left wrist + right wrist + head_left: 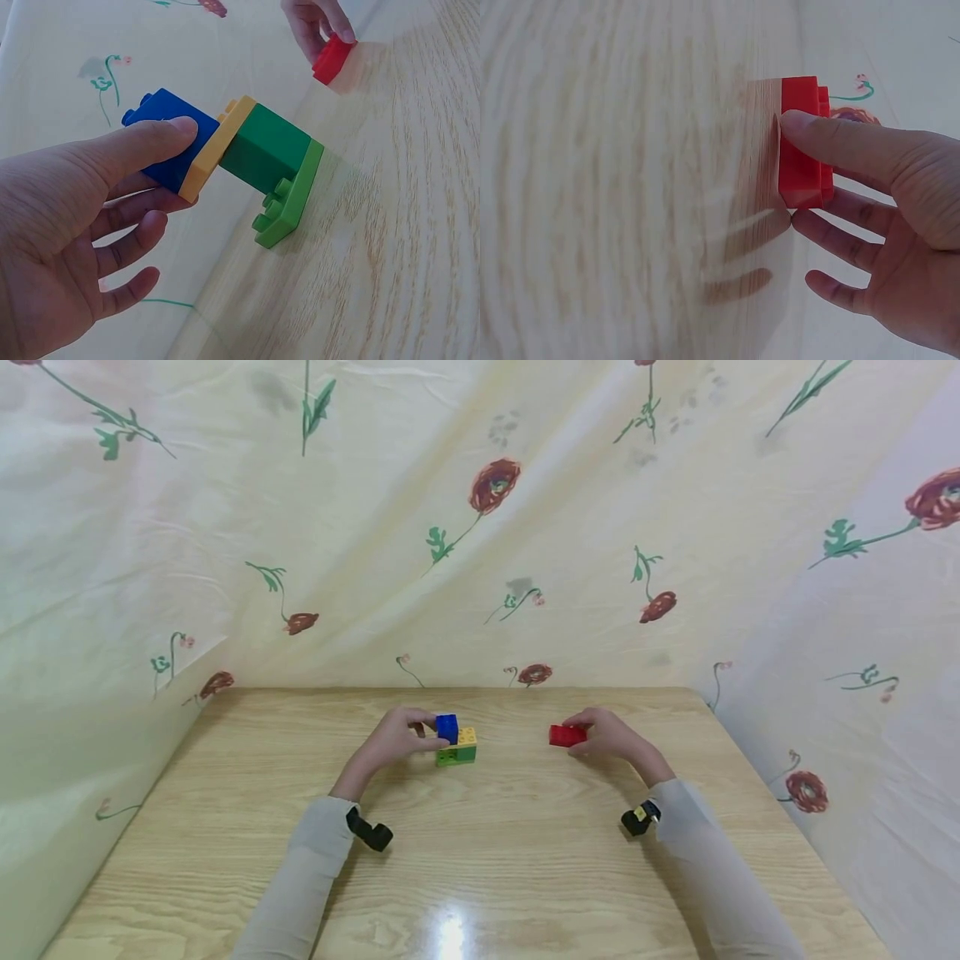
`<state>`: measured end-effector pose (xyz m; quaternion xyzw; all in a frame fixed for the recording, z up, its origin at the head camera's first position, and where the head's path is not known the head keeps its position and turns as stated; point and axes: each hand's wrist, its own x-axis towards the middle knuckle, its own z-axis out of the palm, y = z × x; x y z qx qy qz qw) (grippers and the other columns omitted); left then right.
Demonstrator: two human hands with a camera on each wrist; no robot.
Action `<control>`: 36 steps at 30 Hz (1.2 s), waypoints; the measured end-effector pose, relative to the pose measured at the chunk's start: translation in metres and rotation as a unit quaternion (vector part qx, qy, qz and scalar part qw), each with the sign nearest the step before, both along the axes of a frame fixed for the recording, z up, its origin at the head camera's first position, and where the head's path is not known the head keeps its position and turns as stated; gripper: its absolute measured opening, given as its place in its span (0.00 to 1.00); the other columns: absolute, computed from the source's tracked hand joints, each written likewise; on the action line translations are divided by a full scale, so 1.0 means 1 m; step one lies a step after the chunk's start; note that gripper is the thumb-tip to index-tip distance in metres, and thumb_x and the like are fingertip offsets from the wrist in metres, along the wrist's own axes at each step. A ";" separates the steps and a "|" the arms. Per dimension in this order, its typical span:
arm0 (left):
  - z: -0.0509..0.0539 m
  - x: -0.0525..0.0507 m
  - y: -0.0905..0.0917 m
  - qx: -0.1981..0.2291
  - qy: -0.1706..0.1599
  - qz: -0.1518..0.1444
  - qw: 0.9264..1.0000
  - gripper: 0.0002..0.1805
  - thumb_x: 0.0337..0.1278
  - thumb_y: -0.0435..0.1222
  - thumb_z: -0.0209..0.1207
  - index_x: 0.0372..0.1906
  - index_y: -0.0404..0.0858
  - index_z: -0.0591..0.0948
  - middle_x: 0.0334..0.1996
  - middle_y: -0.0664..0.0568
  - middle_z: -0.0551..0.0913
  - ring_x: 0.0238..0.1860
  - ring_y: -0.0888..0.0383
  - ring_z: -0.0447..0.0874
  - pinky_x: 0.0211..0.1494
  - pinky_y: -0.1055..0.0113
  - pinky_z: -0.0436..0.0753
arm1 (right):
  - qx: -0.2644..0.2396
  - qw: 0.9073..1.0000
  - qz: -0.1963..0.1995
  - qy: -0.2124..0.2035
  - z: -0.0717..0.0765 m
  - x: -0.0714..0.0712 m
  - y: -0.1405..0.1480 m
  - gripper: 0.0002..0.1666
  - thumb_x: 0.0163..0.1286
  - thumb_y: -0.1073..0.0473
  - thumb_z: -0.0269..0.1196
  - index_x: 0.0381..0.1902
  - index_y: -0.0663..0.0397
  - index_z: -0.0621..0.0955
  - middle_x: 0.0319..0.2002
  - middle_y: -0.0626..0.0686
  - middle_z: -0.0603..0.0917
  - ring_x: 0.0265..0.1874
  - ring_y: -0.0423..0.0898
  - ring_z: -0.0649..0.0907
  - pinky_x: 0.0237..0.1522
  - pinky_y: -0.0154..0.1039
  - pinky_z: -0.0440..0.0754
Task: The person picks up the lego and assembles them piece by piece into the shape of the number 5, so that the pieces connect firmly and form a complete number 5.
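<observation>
My left hand [393,737] pinches a blue toy brick [447,727] between thumb and fingers. That brick sits on one end of a flat yellow brick [217,150], which overhangs a dark green brick [266,148]. Under the dark green one is a flat light green brick [298,206], resting on the table with some studs bare. Off to the right, my right hand [611,737] holds a red brick [801,176], thumb on its near side and fingers behind. Its studs face up, and it is at the tabletop; whether it touches cannot be told.
The wooden table [480,843] ends at a pale floral cloth [375,527] hanging behind and along both sides. Black wrist cameras [371,832] sit at both cuffs. A gap of tabletop separates the red brick from the stack.
</observation>
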<state>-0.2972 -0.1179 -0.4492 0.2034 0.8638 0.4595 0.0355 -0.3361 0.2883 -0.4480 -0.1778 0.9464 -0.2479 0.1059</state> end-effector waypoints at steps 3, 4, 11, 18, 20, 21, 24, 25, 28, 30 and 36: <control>0.001 0.000 0.000 0.001 0.002 -0.005 1.000 0.13 0.54 0.42 0.75 0.41 0.41 0.90 0.38 0.51 0.89 0.34 0.58 0.79 0.37 0.67 0.78 | 0.009 1.000 0.000 0.000 -0.001 -0.001 -0.002 0.29 0.63 0.59 0.74 0.61 0.61 0.82 0.54 0.62 0.83 0.49 0.54 0.80 0.54 0.52 0.81; 0.001 0.000 0.000 0.001 0.003 -0.006 1.000 0.12 0.54 0.42 0.75 0.41 0.41 0.90 0.38 0.51 0.89 0.34 0.58 0.79 0.36 0.67 0.77 | 0.010 1.000 0.001 0.000 -0.001 -0.001 -0.003 0.29 0.63 0.59 0.74 0.61 0.61 0.82 0.53 0.62 0.83 0.49 0.54 0.80 0.54 0.52 0.81; 0.000 -0.001 0.001 -0.004 0.012 -0.017 1.000 0.10 0.56 0.41 0.74 0.40 0.42 0.90 0.39 0.50 0.88 0.34 0.58 0.79 0.37 0.66 0.78 | 0.006 1.000 0.007 0.001 -0.001 -0.004 -0.007 0.26 0.62 0.62 0.74 0.58 0.62 0.83 0.51 0.62 0.84 0.46 0.53 0.80 0.51 0.49 0.81; -0.001 -0.001 0.000 -0.004 0.016 -0.017 1.000 0.10 0.56 0.41 0.74 0.41 0.41 0.90 0.39 0.50 0.88 0.34 0.58 0.78 0.36 0.67 0.77 | 0.008 1.000 0.019 0.009 0.000 -0.007 -0.011 0.24 0.62 0.64 0.73 0.55 0.65 0.84 0.49 0.63 0.86 0.44 0.52 0.81 0.49 0.47 0.81; -0.001 -0.002 0.000 -0.005 0.016 -0.017 1.000 0.10 0.56 0.41 0.74 0.41 0.41 0.90 0.39 0.50 0.88 0.34 0.58 0.78 0.36 0.67 0.77 | 0.012 1.000 0.017 0.005 0.001 -0.007 -0.012 0.24 0.62 0.64 0.73 0.55 0.66 0.84 0.50 0.64 0.86 0.45 0.53 0.81 0.50 0.49 0.81; -0.001 -0.002 0.000 -0.005 0.016 -0.017 1.000 0.10 0.56 0.41 0.74 0.41 0.42 0.90 0.39 0.50 0.88 0.34 0.58 0.78 0.36 0.67 0.77 | 0.014 1.000 0.016 0.002 0.002 -0.007 -0.013 0.24 0.62 0.64 0.73 0.56 0.66 0.84 0.51 0.64 0.86 0.46 0.53 0.81 0.51 0.49 0.81; -0.001 -0.002 0.000 -0.005 0.014 -0.016 1.000 0.10 0.56 0.41 0.74 0.40 0.42 0.90 0.39 0.50 0.88 0.34 0.58 0.78 0.36 0.67 0.77 | 0.015 1.000 0.003 -0.013 0.005 -0.007 -0.015 0.25 0.63 0.63 0.73 0.57 0.65 0.83 0.53 0.64 0.85 0.48 0.54 0.81 0.54 0.51 0.80; -0.001 -0.002 0.000 -0.004 0.012 -0.016 1.000 0.10 0.56 0.41 0.74 0.40 0.42 0.90 0.40 0.50 0.88 0.34 0.58 0.78 0.36 0.67 0.77 | 0.015 1.000 0.002 -0.016 0.007 -0.006 -0.017 0.25 0.63 0.63 0.73 0.57 0.65 0.83 0.53 0.64 0.84 0.48 0.54 0.81 0.54 0.51 0.80; -0.001 -0.001 0.000 -0.001 0.005 -0.015 1.000 0.10 0.56 0.41 0.74 0.41 0.42 0.90 0.40 0.50 0.88 0.35 0.58 0.77 0.37 0.67 0.77 | 0.012 1.000 0.006 -0.021 0.011 -0.005 -0.021 0.25 0.63 0.63 0.73 0.57 0.64 0.83 0.54 0.64 0.84 0.49 0.55 0.81 0.55 0.52 0.80; 0.000 -0.001 0.000 -0.001 0.002 -0.014 1.000 0.11 0.56 0.41 0.74 0.42 0.42 0.90 0.40 0.50 0.88 0.35 0.57 0.77 0.37 0.67 0.77 | 0.010 1.000 0.008 -0.024 0.014 -0.005 -0.025 0.25 0.63 0.63 0.73 0.57 0.63 0.83 0.55 0.63 0.84 0.50 0.55 0.81 0.55 0.52 0.81; 0.000 -0.001 0.000 -0.006 0.002 -0.012 1.000 0.13 0.57 0.41 0.73 0.45 0.41 0.90 0.41 0.50 0.88 0.36 0.58 0.78 0.39 0.66 0.78 | -0.006 0.999 0.028 -0.025 0.024 -0.006 -0.035 0.25 0.64 0.63 0.72 0.59 0.61 0.83 0.56 0.62 0.84 0.51 0.55 0.81 0.56 0.52 0.81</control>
